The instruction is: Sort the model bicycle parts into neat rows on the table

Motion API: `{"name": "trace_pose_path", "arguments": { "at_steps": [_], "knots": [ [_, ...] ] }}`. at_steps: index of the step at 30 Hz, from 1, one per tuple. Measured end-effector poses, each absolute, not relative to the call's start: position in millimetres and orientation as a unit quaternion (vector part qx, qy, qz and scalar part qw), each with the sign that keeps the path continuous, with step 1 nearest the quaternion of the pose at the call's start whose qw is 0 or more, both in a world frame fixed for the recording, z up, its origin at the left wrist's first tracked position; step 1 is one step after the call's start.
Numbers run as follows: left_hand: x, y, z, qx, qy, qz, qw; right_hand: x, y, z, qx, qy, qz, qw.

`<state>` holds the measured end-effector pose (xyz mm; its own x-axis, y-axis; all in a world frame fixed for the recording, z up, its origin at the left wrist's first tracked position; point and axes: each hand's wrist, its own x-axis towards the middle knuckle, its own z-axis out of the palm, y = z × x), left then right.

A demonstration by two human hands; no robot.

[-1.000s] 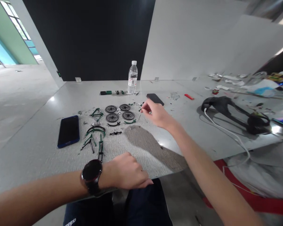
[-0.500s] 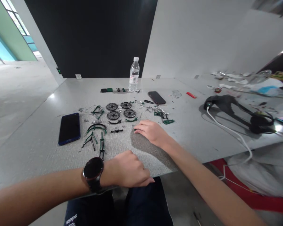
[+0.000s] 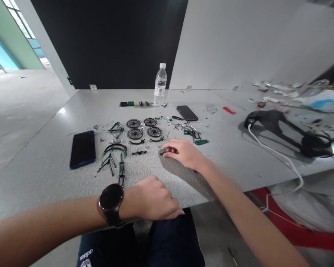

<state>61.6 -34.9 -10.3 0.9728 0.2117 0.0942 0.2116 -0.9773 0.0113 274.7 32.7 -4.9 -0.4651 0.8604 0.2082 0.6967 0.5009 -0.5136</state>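
Note:
My right hand [image 3: 182, 152] rests low over the table, thumb and fingers curled together around a small dark green part [image 3: 163, 151] at the fingertips. Left of it lie a black handlebar-shaped part [image 3: 139, 152] and a green curved part [image 3: 156, 139]. Several black spoked toy wheels [image 3: 135, 134] and a green diamond-shaped bike frame [image 3: 116, 129] lie farther back. My left hand [image 3: 153, 198], a watch [image 3: 111, 198] on its wrist, is loosely closed at the table's front edge. Its palm is hidden; nothing shows in it. Beyond that wrist lie a fork [image 3: 121, 168] and curved mudguards [image 3: 115, 147].
A blue phone [image 3: 82, 149] lies at left, a dark phone [image 3: 187, 113] farther back. Behind the parts stands a water bottle [image 3: 160, 87]. Loose green parts [image 3: 201, 142], a red lighter-like object [image 3: 229, 110] and a black headset-like device [image 3: 275, 128] with a white cable lie right.
My right hand's fingers have lifted and curled more, and the small green part now shows at their tips. My left hand stays in place. The view has shifted slightly.

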Motion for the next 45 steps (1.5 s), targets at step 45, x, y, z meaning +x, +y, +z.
{"name": "trace_pose_path", "arguments": {
  "at_steps": [45],
  "knots": [
    [61.2, -34.9, -10.7, 0.994, 0.101, 0.035, 0.005, 293.4, 56.7, 22.6, -0.546, -0.783, 0.056, 0.291]
  ]
}}
